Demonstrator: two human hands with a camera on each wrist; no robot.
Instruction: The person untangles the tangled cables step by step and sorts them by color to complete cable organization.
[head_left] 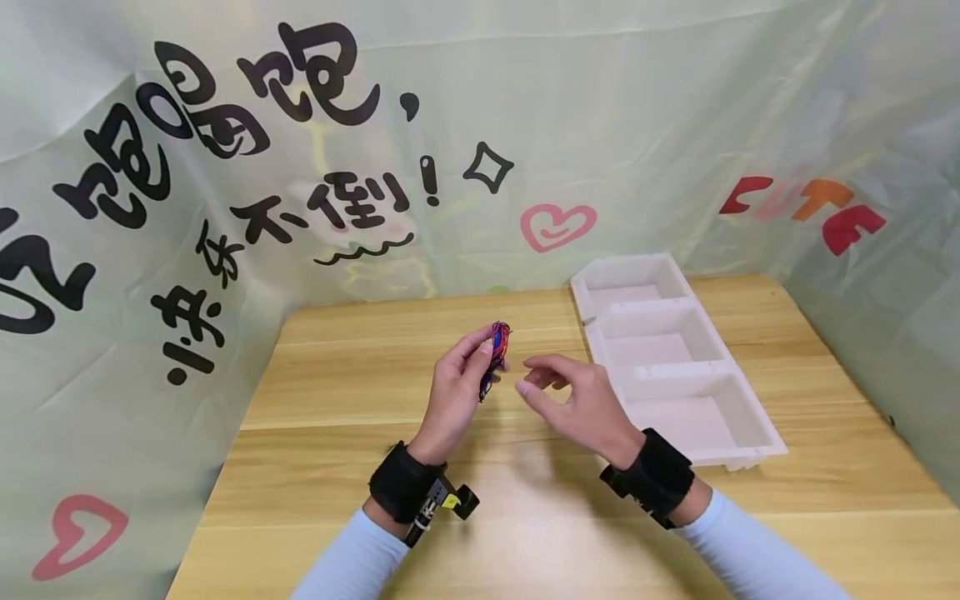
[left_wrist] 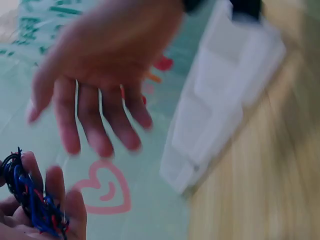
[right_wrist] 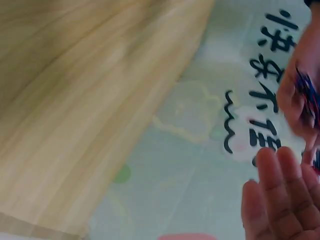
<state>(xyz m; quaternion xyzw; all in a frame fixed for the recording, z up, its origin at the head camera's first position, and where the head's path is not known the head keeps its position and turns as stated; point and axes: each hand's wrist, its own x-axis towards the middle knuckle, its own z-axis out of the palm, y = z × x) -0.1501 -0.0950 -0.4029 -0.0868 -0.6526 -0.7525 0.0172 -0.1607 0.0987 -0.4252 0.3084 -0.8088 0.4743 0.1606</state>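
A bundle of thin wires point(head_left: 498, 348), blue, red and black, is held upright above the table by my left hand point(head_left: 453, 387), thumb on one side and fingers on the other. In the left wrist view the wires point(left_wrist: 35, 200) lie across the fingers of that hand, partly cut off by the frame edge. A short gap to the right of the bundle, my right hand point(head_left: 581, 400) hovers with its fingers loosely bent and nothing in them. The right wrist view has its fingers point(right_wrist: 280, 195) extended below the wires point(right_wrist: 307, 97).
On the right of the wooden table point(head_left: 337, 417) stands a white tray point(head_left: 660, 372) with three compartments in a row, close behind my right hand. A pale printed cloth point(head_left: 465, 83) hangs behind the table and along both sides.
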